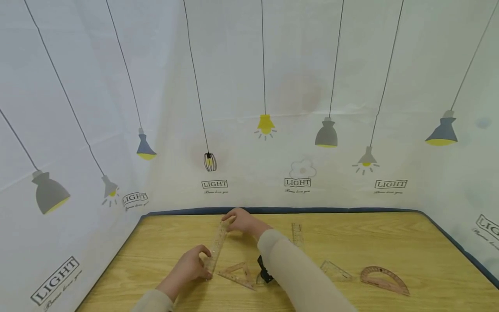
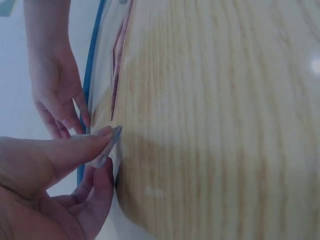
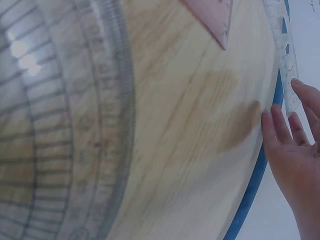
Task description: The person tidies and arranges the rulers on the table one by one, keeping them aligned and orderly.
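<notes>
A clear plastic ruler (image 1: 218,245) slants between the two hands over the left part of the table. My left hand (image 1: 191,265) pinches its near end; the left wrist view shows the thumb and index finger of the left hand (image 2: 65,175) on either side of the clear plastic. At the far end, my right hand (image 1: 242,221) holds the ruler with thumb and fingertips. In the right wrist view the thumb of the right hand (image 3: 295,145) lies at the ruler's edge (image 3: 287,60). Just right of the ruler lies a pinkish set square (image 1: 238,275).
A clear protractor (image 3: 117,125) fills the left of the right wrist view. Beyond the right sleeve lie another clear ruler (image 1: 297,234), a clear set square (image 1: 336,271) and a pink protractor (image 1: 385,279). The wood-grain table (image 1: 390,242) has dark blue edging against printed white curtains.
</notes>
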`<state>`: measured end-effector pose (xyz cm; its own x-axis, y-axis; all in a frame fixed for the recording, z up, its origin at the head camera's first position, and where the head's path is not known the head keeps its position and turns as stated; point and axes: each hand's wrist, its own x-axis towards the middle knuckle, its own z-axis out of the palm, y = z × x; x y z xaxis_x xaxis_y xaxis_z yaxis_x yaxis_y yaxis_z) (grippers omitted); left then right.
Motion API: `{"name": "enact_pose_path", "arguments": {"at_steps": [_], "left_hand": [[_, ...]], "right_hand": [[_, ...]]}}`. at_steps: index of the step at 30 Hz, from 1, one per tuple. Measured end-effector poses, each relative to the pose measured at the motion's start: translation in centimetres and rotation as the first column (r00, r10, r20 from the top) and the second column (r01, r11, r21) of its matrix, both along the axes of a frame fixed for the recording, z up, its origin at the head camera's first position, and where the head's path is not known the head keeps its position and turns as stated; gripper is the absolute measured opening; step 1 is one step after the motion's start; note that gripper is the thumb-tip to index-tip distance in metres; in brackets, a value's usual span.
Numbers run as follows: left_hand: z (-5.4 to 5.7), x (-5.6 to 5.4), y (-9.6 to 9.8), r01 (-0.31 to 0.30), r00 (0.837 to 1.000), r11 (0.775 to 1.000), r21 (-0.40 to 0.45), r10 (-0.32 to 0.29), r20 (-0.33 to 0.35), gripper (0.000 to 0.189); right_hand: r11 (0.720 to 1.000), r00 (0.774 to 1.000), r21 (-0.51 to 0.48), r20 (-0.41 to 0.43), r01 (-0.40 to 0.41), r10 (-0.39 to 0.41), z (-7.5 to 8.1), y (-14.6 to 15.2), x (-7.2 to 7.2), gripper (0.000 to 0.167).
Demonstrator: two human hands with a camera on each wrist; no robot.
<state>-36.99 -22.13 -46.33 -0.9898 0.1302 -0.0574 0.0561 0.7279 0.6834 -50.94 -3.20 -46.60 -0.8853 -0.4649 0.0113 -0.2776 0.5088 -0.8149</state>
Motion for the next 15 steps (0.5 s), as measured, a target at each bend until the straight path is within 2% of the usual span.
{"name": "enact_pose_path", "arguments": {"at_steps": [4,9,11,15], "left_hand": [[0.0,0.3,-0.4,-0.011,0.998,0.992,0.129,0.002,0.062,0.048],[0.0,1.0,-0.6,0.023,0.996,0.972,0.233,-0.042,0.079,0.046],[0.0,1.3,-0.6,0.024,0.995,0.967,0.253,-0.049,0.09,0.049],[0.3,1.7,-0.8,0.037,0.992,0.974,0.224,-0.063,0.111,0.063]], "right_hand": [[0.997,0.999,-0.072,0.036,0.001,0.002,0.7,0.0,0.7,0.031],[0.994,0.999,-0.107,0.051,0.02,-0.015,1.4,0.1,1.5,0.032],[0.994,0.999,-0.105,0.048,0.025,-0.02,1.5,0.1,1.9,0.032],[0.995,0.999,-0.1,0.047,0.008,-0.004,1.8,0.1,2.7,0.036]]}}
